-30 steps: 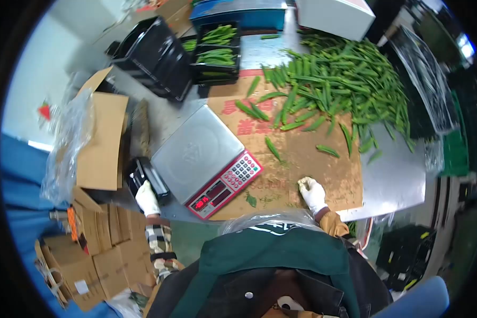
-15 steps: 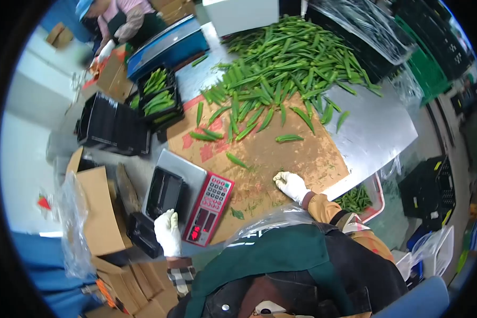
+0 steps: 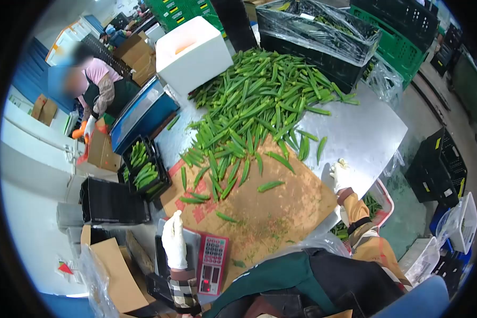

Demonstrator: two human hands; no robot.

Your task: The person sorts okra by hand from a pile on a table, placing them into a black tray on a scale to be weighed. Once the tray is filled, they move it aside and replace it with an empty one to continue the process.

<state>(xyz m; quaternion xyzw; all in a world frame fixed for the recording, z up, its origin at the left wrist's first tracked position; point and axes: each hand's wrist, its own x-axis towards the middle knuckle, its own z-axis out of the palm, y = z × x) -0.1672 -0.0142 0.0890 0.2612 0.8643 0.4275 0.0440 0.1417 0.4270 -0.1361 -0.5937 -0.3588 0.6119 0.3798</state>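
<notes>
My left hand (image 3: 175, 241), in a white glove, is over the weighing scale (image 3: 213, 255) with its fingers stretched out and nothing visible in them. It hides much of the scale's platform and of a black tray there. My right hand (image 3: 342, 176), also gloved in white, is at the bare metal beside the cardboard sheet (image 3: 297, 206). Its fingers look loosely bent and apart, with nothing seen in them. A large pile of green okra (image 3: 259, 100) covers the back of the table. A few loose pods, such as one okra pod (image 3: 271, 186), lie on the cardboard.
Small black trays of okra (image 3: 146, 175) stand at the left, near a black crate (image 3: 114, 201). A white foam box (image 3: 193, 55) and a plastic-wrapped crate (image 3: 312, 53) border the pile. A bin (image 3: 385, 199) is below the right edge. Another person (image 3: 103, 79) is at the far left.
My right hand has moved right, from the cardboard to the metal edge, and its fingers have loosened. My left hand has moved forward over the scale. The camera view has tilted up.
</notes>
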